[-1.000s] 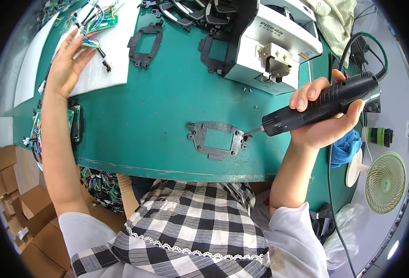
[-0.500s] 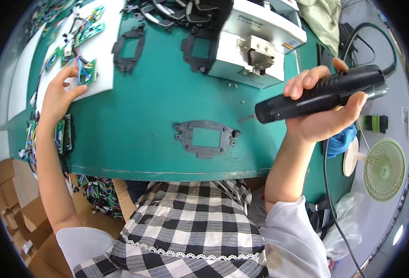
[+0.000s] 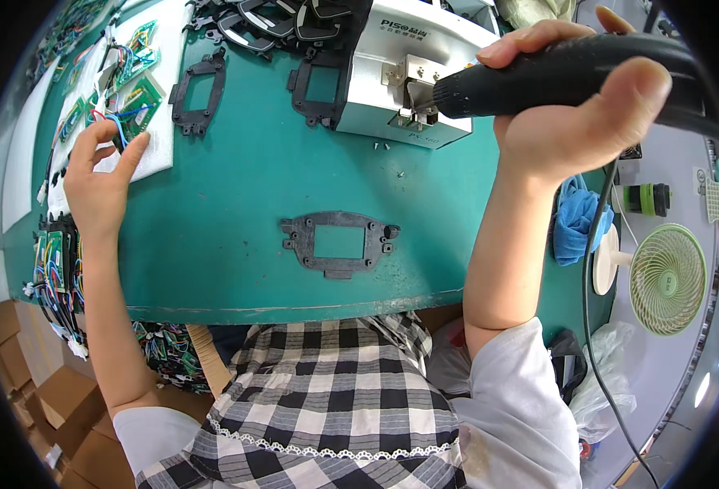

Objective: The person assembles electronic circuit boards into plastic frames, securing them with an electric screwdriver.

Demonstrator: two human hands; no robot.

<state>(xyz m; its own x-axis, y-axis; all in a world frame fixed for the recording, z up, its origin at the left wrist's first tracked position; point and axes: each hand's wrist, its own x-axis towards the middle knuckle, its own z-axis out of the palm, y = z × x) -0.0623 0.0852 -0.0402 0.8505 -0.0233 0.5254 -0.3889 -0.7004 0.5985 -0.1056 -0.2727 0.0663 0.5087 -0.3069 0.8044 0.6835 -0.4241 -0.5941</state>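
Note:
My right hand (image 3: 571, 122) is closed around a black electric screwdriver (image 3: 538, 81). The tool's front end is at the metal outlet (image 3: 416, 94) of a white box-shaped screw feeder (image 3: 375, 61), and its bit tip cannot be made out. At the left, my left hand (image 3: 103, 175) has its thumb and fingers apart beside a green circuit board (image 3: 143, 106) with coloured wires. Blue wires run down into the gap between thumb and fingers; no firm grip shows. A black plastic frame (image 3: 339, 267) with a rectangular opening lies flat on the green table between my forearms.
Two more black frames, left (image 3: 199, 96) and middle (image 3: 320, 110), lie farther back. White foam (image 3: 161, 151) carries several boards. Loose screws (image 3: 382, 147) lie before the feeder. At the right are a blue cloth (image 3: 573, 224), a green fan (image 3: 667, 281) and the tool's cable (image 3: 587, 310).
My right hand has raised the screwdriver from above the table to the feeder's outlet. My left hand has shifted slightly down from the circuit board. The whole view has shifted a little.

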